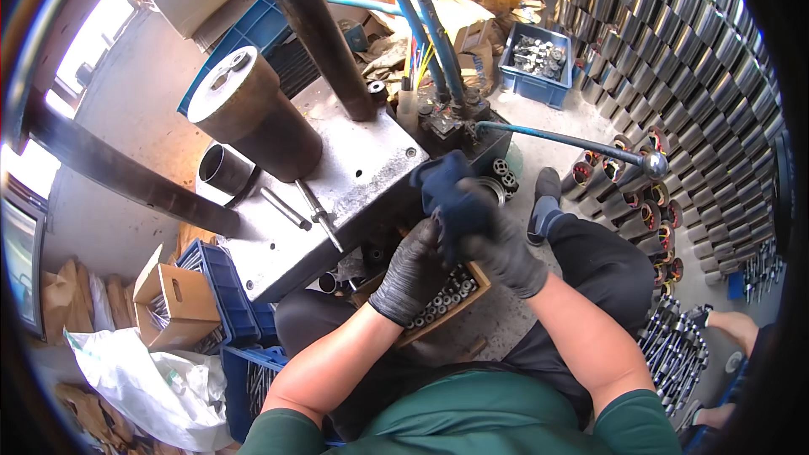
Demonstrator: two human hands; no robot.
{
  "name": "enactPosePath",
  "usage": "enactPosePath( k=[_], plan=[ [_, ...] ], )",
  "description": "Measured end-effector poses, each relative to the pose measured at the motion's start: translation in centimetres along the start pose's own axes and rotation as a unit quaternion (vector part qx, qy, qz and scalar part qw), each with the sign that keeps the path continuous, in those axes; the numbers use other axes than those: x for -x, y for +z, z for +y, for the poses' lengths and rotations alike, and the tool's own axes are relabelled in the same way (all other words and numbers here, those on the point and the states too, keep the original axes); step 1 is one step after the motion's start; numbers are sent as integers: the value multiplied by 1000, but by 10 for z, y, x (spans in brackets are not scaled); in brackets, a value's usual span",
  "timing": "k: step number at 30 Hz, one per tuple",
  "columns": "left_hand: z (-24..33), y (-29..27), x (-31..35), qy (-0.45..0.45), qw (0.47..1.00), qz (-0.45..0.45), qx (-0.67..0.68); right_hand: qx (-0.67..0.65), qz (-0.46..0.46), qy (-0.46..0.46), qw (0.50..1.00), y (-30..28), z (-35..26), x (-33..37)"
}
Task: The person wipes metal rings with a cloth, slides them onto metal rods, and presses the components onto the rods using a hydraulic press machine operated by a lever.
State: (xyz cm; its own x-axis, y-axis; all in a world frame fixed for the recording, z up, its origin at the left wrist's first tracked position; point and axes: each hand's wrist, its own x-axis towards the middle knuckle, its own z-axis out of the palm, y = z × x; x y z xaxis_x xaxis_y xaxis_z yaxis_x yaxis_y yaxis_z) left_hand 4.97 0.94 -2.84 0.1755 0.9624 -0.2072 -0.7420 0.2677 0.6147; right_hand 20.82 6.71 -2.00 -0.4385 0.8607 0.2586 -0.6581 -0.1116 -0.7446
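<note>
A bunched dark blue cloth (451,194) is between my hands, above the front edge of the press table. My left hand (415,274), in a dark grey glove, has its fingers closed on the cloth's lower left side. From the right, my right hand (510,257), also gloved and smeared by motion, grips the cloth. Whether something is wrapped inside the cloth is hidden. A round metal rim (492,190) shows just behind it. Below my hands stands a wooden box (480,282) holding several small metal parts.
On the metal press table (371,152) stand a heavy cylinder (270,118), a short tube (226,170) and metal rods. A blue lever (573,132) sticks out to the right. Stacked metal cylinders (674,50) line the right side. Another person's hand (731,329) is near shafts (674,345).
</note>
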Motion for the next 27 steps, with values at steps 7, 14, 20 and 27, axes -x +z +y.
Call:
enactPosePath(
  k=[7, 14, 20, 27],
  plan=[
    [-22, -12, 5, -49, 998, 8, 32, 203, 38, 51, 977, 7, 14, -5],
    [-7, 16, 9, 5, 994, -36, -102, 114, 24, 89, 989, -15, 2, -21],
    [8, 21, 17, 100, 962, -46, -252, 295, 112, 172, 933, -43, 13, -12],
    [7, -16, 7, 179, 894, 45, -408, 320, 19, 30, 947, -15, -11, -4]
  ],
)
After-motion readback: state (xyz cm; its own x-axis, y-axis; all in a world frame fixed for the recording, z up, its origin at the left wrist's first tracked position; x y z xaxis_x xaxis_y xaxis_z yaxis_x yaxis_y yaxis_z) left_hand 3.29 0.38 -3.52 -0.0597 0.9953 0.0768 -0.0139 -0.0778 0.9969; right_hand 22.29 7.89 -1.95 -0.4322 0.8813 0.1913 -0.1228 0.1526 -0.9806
